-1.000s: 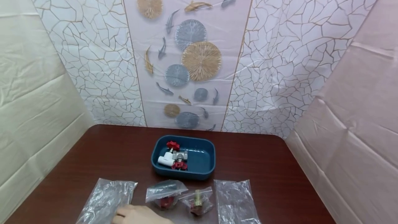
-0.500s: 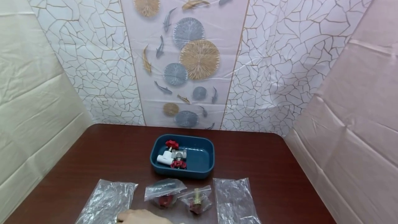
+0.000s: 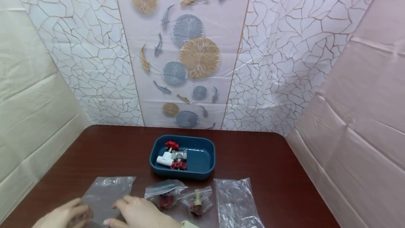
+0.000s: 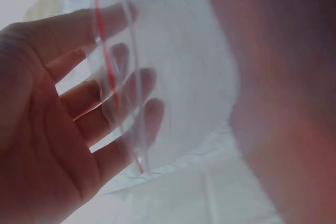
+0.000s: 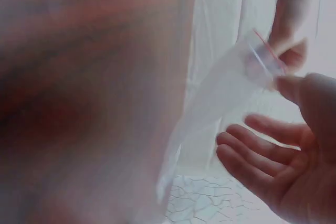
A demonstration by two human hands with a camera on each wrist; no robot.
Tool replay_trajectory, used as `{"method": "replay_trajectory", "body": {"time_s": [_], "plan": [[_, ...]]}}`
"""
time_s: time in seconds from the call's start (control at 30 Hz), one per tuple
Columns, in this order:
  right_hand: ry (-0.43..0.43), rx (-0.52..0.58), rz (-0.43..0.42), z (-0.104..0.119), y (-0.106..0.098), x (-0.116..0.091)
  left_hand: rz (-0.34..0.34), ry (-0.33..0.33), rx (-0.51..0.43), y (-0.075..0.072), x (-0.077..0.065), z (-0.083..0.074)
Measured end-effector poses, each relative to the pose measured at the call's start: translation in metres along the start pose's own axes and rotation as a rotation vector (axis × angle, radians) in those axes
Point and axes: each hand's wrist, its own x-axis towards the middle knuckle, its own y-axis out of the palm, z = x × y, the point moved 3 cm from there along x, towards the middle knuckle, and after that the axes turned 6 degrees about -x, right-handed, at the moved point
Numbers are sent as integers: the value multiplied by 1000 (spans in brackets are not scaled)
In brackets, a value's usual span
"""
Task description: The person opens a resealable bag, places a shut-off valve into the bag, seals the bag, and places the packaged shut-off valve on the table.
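A clear zip bag (image 3: 104, 194) with a red seal line is at the front left, between both hands. My left hand (image 3: 63, 215) is at its mouth; in the left wrist view the left hand (image 4: 63, 108) has its fingers extended, with their tips showing through the plastic past the red line. My right hand (image 3: 139, 212) is on the bag's other side. In the right wrist view, the right hand (image 5: 289, 150) has its thumb right at the bag's mouth corner and its other fingers spread loosely below. The bag (image 5: 210, 93) looks smooth and hangs slanted there.
A blue tray (image 3: 199, 177) holds a white valve (image 3: 165, 159) and a silver valve (image 3: 179, 156), both with red handwheels. Before it lie a bagged red-handled valve (image 3: 166, 200) and a bagged brass-coloured fitting (image 3: 197, 198). Another clear bag (image 3: 235, 200) lies right.
The left hand has come into the head view. The left bag, earlier flat and crinkled beside the right hand, now looks smoother and lifted. The right hand has risen slightly, its fingers spreading.
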Motion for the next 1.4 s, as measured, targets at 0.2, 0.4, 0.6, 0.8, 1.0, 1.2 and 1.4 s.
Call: {"method": "replay_trajectory", "body": {"time_s": [0.2, 0.4, 0.6, 0.8, 1.0, 1.2, 1.4], "plan": [[4, 49, -337, 5, -36, -7, -151, -204, 208, -49, 39, -20], [40, 170, -596, -1, -66, -15, -343, -151, 238, -75, 79, -40], [131, 442, -615, -14, -88, -20, -422, -111, 197, -69, 119, -64], [161, 647, -648, -29, -95, -28, -403, -83, 125, -47, 150, -83], [207, 748, -690, -42, -89, -38, -363, -57, 57, -22, 159, -94], [184, 817, -710, -53, -86, -44, -372, -43, -52, -12, 162, -93], [111, 925, -681, -60, -92, -43, -370, -78, -56, -12, 167, -90]]}}
